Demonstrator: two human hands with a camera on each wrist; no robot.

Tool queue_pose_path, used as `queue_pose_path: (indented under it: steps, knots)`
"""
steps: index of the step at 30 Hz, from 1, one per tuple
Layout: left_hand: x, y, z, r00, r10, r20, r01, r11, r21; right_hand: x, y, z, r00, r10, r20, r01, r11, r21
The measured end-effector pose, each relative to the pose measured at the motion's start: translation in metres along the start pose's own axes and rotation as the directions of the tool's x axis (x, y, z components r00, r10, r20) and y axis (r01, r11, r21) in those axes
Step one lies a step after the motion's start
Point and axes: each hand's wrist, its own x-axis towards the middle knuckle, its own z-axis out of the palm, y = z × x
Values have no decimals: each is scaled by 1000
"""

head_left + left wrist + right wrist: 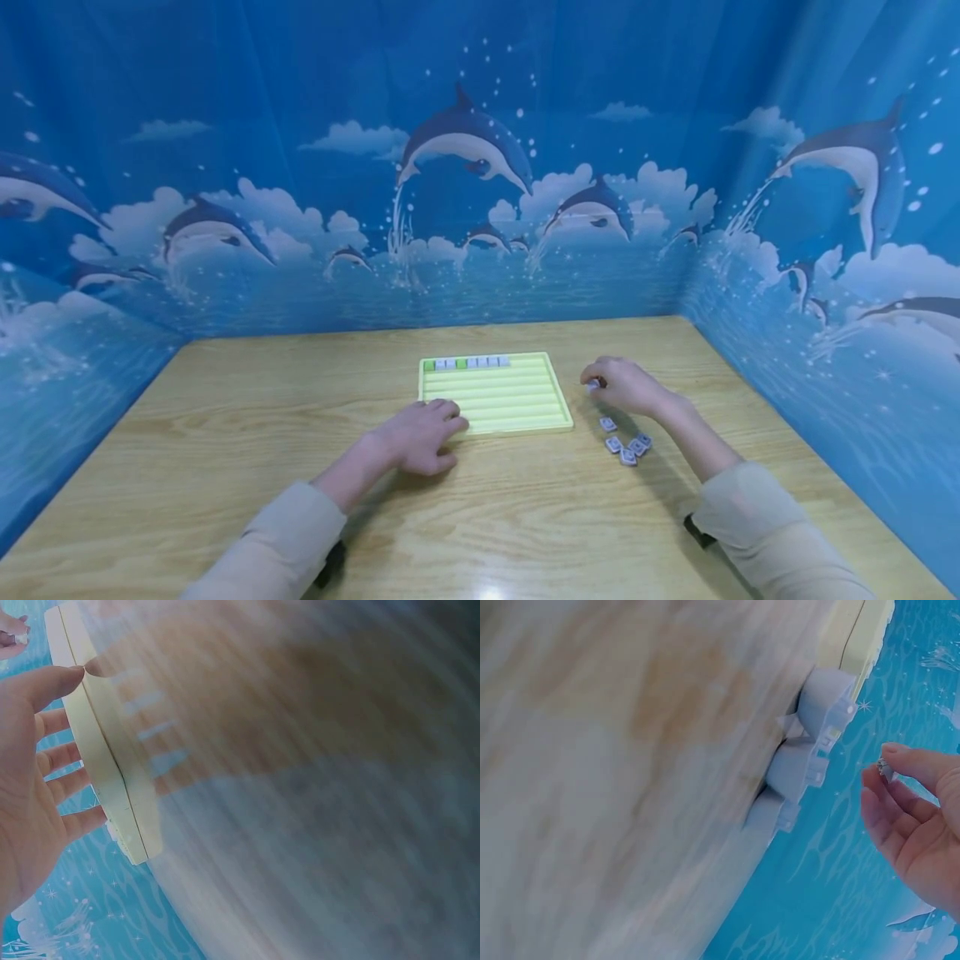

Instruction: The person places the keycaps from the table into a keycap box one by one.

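Note:
A pale yellow-green tray (517, 405) with long ridges lies on the table, and white and green keycaps (487, 362) line its far row from the left. My left hand (423, 437) rests at the tray's near left corner, its fingers fairly straight. In the left wrist view the thumb (56, 682) touches the tray's side. Right of the tray my right hand (633, 387) pinches a small white keycap (886, 769) between thumb and fingers, above the table. Several loose keycaps (627, 457) lie below that hand, with stems showing in the right wrist view.
The wood-grain table (285, 400) spreads around the tray on all sides. A blue curtain (337, 208) printed with dolphins and clouds stands behind the table and along both sides.

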Motion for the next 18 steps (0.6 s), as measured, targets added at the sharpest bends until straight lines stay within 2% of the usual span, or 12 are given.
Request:
queue_pose_path:
  steps: [9, 18]
  knots:
    - [0, 0, -1, 1000, -2, 6, 2, 1000, 4, 11, -8, 2, 1000, 16, -18, -16, 1000, 16]
    - [-1, 0, -1, 1000, 7, -7, -7, 1000, 9, 21, -14, 5, 998, -55, -21, 55, 998, 17]
